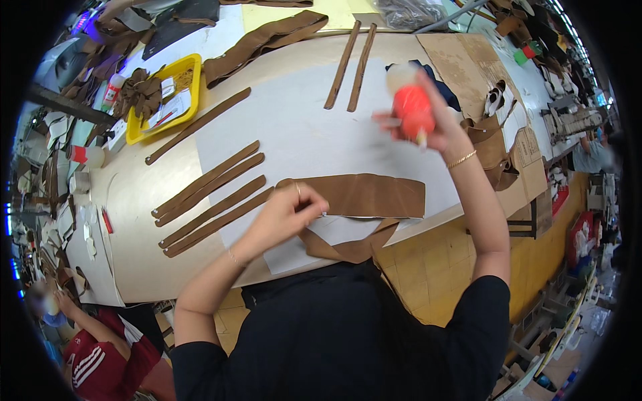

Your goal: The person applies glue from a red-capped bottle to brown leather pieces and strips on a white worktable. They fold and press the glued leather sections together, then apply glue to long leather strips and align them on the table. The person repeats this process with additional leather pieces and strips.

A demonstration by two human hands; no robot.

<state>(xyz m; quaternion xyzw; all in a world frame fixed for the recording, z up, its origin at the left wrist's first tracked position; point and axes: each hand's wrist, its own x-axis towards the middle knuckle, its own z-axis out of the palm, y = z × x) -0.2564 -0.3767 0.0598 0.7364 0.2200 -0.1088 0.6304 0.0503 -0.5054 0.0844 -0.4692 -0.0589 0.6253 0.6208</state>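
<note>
My right hand (pixel 441 123) is raised over the right part of the table, wrapped round a squeeze bottle (pixel 412 108) with a clear body and a red top. The bottle is tilted, its pale nozzle pointing down. My left hand (pixel 297 208) is closed in a pinch at the left end of a flat brown leather panel (pixel 371 194). A tiny white bit shows at its fingertips; what they grip is too small to tell. Another brown piece (pixel 351 251) hangs at the table's near edge below the panel.
Several narrow brown strips (pixel 214 215) lie to the left; two more strips (pixel 362 67) lie at the far side. A yellow tray (pixel 196 100) holds scraps and papers. Cardboard (pixel 528 160) with brown pieces covers the right end. A co-worker in a dark red shirt (pixel 100 364) sits at lower left.
</note>
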